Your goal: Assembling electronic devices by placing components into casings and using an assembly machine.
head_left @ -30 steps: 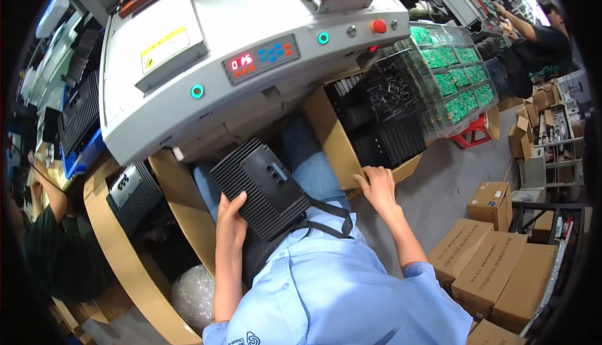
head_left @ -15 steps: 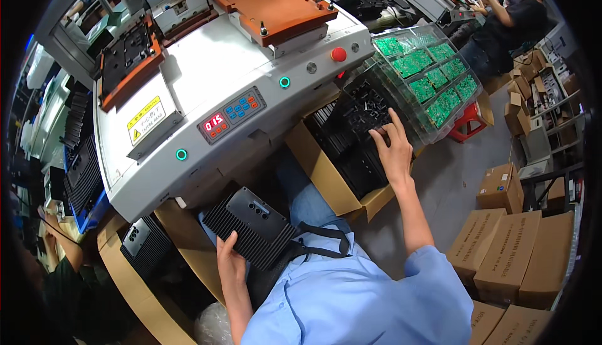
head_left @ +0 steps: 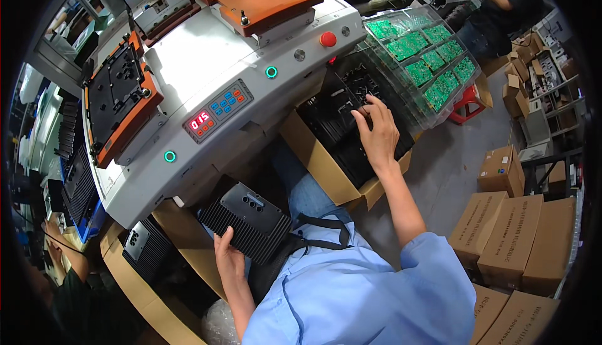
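My left hand grips the lower left edge of a black finned metal housing, tilted in front of my lap. Its flat face shows several round holes, with fins running along its sides. My right hand hovers over a cardboard box of black parts, thumb and forefinger apart, with nothing plainly visible between them. Small black pieces lie just beyond its fingertips. Past that hand, green circuit boards sit in a clear compartmented tray.
Ahead stands a white machine with lit buttons, a red knob and two orange fixtures, the left one bearing a black part. Another finned housing rests in a carton at left. Cartons stack at right; another person works beyond.
On the machine, the left orange fixture has slid toward me, covering the warning label. My right hand has shifted slightly left and up over the box. My left hand still holds the housing.
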A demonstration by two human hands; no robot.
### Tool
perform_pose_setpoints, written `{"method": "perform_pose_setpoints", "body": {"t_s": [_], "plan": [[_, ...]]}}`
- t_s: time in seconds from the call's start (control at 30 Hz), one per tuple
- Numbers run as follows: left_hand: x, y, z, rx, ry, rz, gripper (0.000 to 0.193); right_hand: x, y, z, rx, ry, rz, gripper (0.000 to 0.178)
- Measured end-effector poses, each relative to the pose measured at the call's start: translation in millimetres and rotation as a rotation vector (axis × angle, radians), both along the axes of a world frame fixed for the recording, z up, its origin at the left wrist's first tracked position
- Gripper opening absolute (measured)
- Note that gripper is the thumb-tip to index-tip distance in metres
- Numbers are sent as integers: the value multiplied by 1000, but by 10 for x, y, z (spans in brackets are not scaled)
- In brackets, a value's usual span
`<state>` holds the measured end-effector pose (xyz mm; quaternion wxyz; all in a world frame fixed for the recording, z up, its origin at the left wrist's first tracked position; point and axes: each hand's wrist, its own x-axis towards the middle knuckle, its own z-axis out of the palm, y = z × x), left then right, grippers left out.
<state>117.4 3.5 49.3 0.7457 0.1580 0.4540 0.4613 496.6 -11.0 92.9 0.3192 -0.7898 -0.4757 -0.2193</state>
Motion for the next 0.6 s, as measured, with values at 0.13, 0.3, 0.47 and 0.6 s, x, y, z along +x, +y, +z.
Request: {"method": "perform_pose_setpoints", "body": {"t_s": [0.13,0.3,0.47,0.6], "plan": [[19,-3,2,-4,13,-10,33,-26,-283,45,179,240,19,22],[95,2,-8,-27,-11,-24,32,42,-761,-430,-78,230,-16,5],[135,2,-44,-36,-27,-59,30,-280,-833,-726,-307,75,-72,29],[142,-16,-74,-15,-14,-61,39,-366,-794,-781,-347,89,-82,34]]}}
